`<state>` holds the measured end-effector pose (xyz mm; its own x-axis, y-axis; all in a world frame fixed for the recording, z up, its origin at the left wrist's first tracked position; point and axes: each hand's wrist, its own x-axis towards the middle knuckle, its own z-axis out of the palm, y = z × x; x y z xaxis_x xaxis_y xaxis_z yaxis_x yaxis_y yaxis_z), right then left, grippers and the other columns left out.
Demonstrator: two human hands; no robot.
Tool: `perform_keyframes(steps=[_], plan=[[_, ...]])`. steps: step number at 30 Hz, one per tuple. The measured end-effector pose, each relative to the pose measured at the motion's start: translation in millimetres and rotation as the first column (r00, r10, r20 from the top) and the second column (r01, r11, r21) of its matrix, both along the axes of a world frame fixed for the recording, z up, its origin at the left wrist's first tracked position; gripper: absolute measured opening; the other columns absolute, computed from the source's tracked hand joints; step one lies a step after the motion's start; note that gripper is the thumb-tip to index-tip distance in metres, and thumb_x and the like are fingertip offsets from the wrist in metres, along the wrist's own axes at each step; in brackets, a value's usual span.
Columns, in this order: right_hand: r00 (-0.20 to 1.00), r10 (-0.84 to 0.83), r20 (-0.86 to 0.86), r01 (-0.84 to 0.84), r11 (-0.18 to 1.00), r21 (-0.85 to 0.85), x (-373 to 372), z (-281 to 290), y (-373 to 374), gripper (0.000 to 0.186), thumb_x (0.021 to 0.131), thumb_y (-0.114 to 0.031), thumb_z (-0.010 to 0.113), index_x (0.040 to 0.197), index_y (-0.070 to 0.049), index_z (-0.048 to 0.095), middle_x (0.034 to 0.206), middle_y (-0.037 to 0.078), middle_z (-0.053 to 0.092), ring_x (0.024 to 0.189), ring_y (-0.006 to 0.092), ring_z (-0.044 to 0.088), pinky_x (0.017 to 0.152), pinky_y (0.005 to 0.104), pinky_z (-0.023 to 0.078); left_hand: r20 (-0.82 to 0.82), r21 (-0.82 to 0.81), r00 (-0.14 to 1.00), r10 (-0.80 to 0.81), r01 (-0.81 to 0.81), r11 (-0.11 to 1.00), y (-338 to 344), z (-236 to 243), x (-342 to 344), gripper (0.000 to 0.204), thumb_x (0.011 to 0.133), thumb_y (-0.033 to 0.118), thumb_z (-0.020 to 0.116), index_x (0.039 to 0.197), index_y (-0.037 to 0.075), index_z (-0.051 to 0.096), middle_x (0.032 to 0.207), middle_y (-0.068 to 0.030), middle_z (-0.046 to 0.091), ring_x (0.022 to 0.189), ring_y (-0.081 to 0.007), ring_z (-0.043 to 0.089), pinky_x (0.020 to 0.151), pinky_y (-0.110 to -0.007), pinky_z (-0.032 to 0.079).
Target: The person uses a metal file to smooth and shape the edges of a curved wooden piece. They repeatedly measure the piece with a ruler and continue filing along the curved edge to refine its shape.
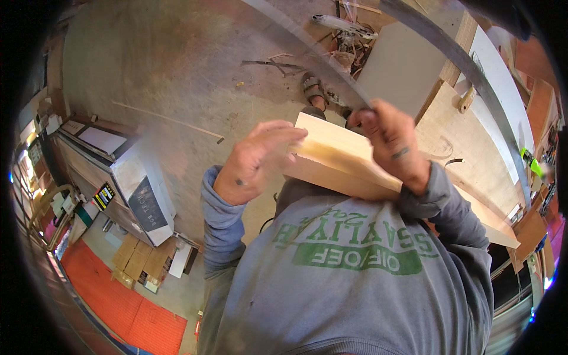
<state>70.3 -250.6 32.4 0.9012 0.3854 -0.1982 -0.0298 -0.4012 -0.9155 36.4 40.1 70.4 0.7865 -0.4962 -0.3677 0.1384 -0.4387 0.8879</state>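
Observation:
A thick pale wooden board point(349, 177) runs across in front of my torso, from the middle out to the lower right. My right hand point(393, 142) is closed above it, fingers wrapped round the near end of a long grey metal strip point(322, 62). That strip slants away toward the top left and is smeared by motion; its exact kind is not clear. My left hand point(254, 160) is at the board's left end, fingers stretched toward its corner. Blur hides whether those fingertips touch the wood.
Right of the board stand a plywood panel point(473, 145) and a pale grey box-like surface point(405, 56). Scraps and plastic point(349, 44) litter the floor ahead. A large dark-and-white box point(133, 183) stands left, with an orange mat point(121, 296) behind. A thin stick point(168, 120) lies on the concrete.

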Motion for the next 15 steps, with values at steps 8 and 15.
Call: perform_keyframes(steps=[8,15], plan=[[1.000,0.028,0.011,-0.029,0.998,0.056,-6.0,21.0,-35.1,0.022,0.100,0.003,0.062,0.120,0.002,0.071,0.100,0.018,0.068,0.084,0.0292,0.069,0.072,0.0370,0.055,-0.148,-0.143,0.978,0.150,-0.171,0.975,14.4,-19.5,-20.4,0.026,0.092,0.009,0.079,0.117,0.000,0.077,0.132,-0.0164,0.073,0.130,-0.0324,0.064,0.112,-0.043,0.048],[0.943,0.331,0.026,-0.331,0.929,0.168,-33.2,12.2,-18.3,0.047,0.092,-0.007,0.077,0.138,-0.004,0.067,0.125,0.019,0.065,0.108,0.0343,0.067,0.088,0.0428,0.058,-0.084,-0.325,0.878,0.471,-0.471,0.820,-19.0,4.8,-44.1,0.062,0.095,0.032,0.081,0.135,-0.011,0.061,0.143,-0.0294,0.063,0.135,-0.0388,0.059,0.118,-0.045,0.041]])
